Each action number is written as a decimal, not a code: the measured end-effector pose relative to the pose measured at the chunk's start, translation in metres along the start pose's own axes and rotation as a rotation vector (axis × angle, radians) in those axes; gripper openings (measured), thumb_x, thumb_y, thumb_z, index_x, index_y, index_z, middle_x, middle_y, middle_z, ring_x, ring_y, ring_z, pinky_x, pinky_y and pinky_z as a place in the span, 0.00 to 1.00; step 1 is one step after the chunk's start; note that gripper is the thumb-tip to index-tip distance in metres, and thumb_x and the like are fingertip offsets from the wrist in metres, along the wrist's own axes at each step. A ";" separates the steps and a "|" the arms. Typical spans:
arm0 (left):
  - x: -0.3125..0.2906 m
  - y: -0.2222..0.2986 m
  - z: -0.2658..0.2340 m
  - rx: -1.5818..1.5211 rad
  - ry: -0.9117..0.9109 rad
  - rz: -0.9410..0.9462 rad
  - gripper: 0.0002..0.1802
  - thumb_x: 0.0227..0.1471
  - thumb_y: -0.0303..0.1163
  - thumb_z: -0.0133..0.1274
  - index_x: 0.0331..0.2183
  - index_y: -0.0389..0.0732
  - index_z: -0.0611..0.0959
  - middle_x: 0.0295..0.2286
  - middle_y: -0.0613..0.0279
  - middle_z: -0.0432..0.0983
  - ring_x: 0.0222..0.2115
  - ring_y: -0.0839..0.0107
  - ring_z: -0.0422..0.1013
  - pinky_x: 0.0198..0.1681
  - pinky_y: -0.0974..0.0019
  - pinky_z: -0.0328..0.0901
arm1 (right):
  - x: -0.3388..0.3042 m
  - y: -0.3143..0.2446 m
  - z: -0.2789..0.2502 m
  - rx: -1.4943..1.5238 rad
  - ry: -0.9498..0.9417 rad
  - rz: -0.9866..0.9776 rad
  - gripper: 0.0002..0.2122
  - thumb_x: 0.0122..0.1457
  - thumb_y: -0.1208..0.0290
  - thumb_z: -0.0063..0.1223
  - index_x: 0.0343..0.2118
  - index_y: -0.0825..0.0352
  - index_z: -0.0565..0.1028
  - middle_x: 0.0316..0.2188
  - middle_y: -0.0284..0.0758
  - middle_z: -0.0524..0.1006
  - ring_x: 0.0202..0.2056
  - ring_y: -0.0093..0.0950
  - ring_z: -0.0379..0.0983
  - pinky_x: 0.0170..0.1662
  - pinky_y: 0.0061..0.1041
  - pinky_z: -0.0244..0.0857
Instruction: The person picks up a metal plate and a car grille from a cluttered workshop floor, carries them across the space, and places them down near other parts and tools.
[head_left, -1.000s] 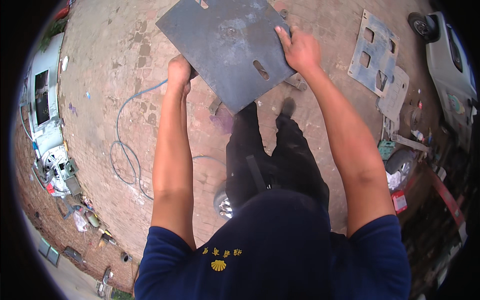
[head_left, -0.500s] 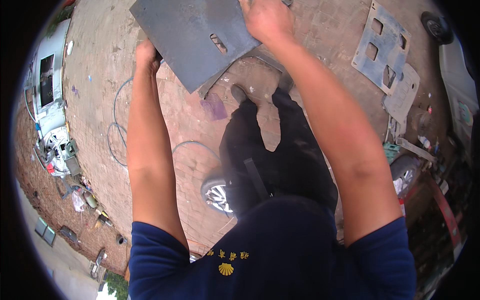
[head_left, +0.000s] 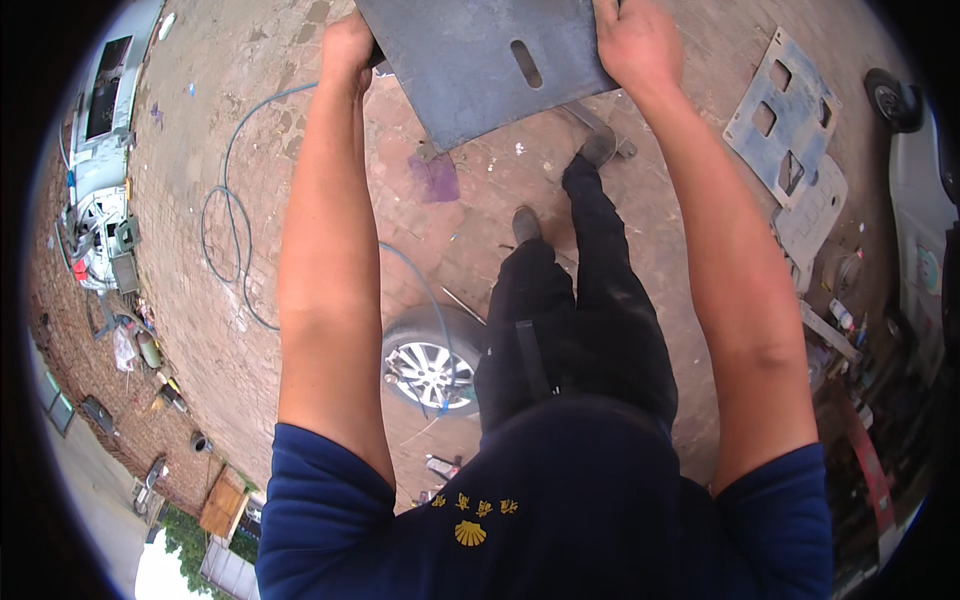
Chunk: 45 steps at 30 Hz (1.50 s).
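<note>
Both arms stretch out ahead of me with a flat dark-grey metal plate (head_left: 465,75) between them. One slot with rounded ends pierces it, and its far part runs out of the picture. My left hand (head_left: 347,48) is closed on its left edge, fingers mostly hidden behind. The right edge is gripped by my right hand (head_left: 642,48). Beneath the plate's near corner, a purple scrap (head_left: 434,178) lies on the ground. A dark metal piece shows partly by my farther shoe (head_left: 598,147).
A wheel with a silver rim (head_left: 430,368) lies left of my legs, and a blue-grey hose (head_left: 225,195) loops over the paving. To the right are a bluish plate with square holes (head_left: 783,115), a pale panel (head_left: 815,205) and a vehicle (head_left: 918,210). Car parts line the left.
The held plate and both hands have shifted right in the picture, and the plate has turned slightly. My feet have moved apart in a step. More of the wheel now shows.
</note>
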<state>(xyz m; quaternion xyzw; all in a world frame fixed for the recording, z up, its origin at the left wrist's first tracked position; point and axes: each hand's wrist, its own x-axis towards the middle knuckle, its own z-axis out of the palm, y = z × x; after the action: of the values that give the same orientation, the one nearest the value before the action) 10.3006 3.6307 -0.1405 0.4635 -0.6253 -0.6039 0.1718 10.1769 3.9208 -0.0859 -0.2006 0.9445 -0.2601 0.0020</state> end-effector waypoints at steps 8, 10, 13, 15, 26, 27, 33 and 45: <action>-0.112 -0.036 -0.075 -0.038 -0.012 0.088 0.20 0.59 0.36 0.46 0.21 0.31 0.77 0.19 0.63 0.73 0.19 0.75 0.66 0.22 0.67 0.60 | -0.119 -0.011 -0.001 0.093 -0.002 -0.037 0.21 0.63 0.54 0.47 0.25 0.71 0.71 0.19 0.49 0.73 0.26 0.52 0.70 0.28 0.45 0.62; -0.151 -0.045 -0.088 -0.037 0.060 0.052 0.22 0.60 0.37 0.46 0.19 0.33 0.76 0.17 0.65 0.70 0.19 0.79 0.63 0.21 0.68 0.57 | -0.152 -0.009 -0.006 0.151 -0.027 -0.042 0.19 0.63 0.56 0.48 0.26 0.71 0.70 0.19 0.49 0.71 0.25 0.52 0.69 0.27 0.45 0.60; -0.207 -0.056 -0.097 -0.013 0.108 0.104 0.23 0.61 0.38 0.46 0.20 0.32 0.76 0.17 0.66 0.70 0.19 0.80 0.62 0.21 0.70 0.57 | -0.192 0.001 -0.017 0.204 -0.040 -0.068 0.18 0.63 0.59 0.48 0.27 0.71 0.68 0.19 0.50 0.71 0.23 0.52 0.67 0.26 0.45 0.58; -0.244 -0.063 -0.097 0.034 0.158 0.144 0.23 0.62 0.39 0.46 0.20 0.32 0.76 0.17 0.67 0.70 0.19 0.81 0.62 0.21 0.71 0.57 | -0.212 0.012 -0.023 0.235 -0.057 -0.078 0.17 0.64 0.60 0.47 0.27 0.71 0.68 0.20 0.50 0.70 0.23 0.52 0.67 0.26 0.45 0.57; -0.377 -0.112 -0.080 0.086 0.139 0.009 0.19 0.62 0.35 0.45 0.32 0.27 0.79 0.25 0.62 0.78 0.26 0.78 0.69 0.31 0.70 0.65 | -0.308 0.097 -0.056 0.223 -0.070 -0.050 0.17 0.65 0.64 0.40 0.36 0.77 0.71 0.22 0.54 0.71 0.24 0.55 0.67 0.26 0.43 0.58; -0.395 -0.117 -0.077 0.269 0.116 0.144 0.16 0.60 0.32 0.45 0.31 0.27 0.79 0.25 0.62 0.78 0.27 0.77 0.69 0.31 0.70 0.65 | -0.314 0.107 -0.058 0.228 -0.042 -0.092 0.17 0.65 0.64 0.40 0.37 0.78 0.71 0.22 0.54 0.71 0.24 0.55 0.67 0.26 0.43 0.58; -0.466 -0.145 -0.046 -0.041 0.238 0.034 0.16 0.58 0.34 0.48 0.31 0.28 0.79 0.27 0.63 0.79 0.28 0.76 0.70 0.33 0.70 0.66 | -0.357 0.171 -0.064 0.153 -0.017 -0.277 0.18 0.63 0.68 0.41 0.40 0.84 0.71 0.27 0.59 0.75 0.28 0.57 0.72 0.32 0.45 0.66; -0.554 -0.241 -0.038 -0.271 0.239 -0.187 0.21 0.60 0.35 0.47 0.51 0.31 0.71 0.47 0.54 0.72 0.46 0.64 0.70 0.49 0.63 0.65 | -0.411 0.214 -0.072 0.422 -0.176 -0.161 0.13 0.59 0.58 0.51 0.31 0.65 0.72 0.22 0.46 0.75 0.27 0.50 0.73 0.30 0.44 0.64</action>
<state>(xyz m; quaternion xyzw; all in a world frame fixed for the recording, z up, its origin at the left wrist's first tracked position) 10.7028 4.0822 -0.1617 0.5607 -0.4678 -0.6363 0.2487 10.4662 4.2800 -0.1703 -0.2922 0.8464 -0.4326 0.1054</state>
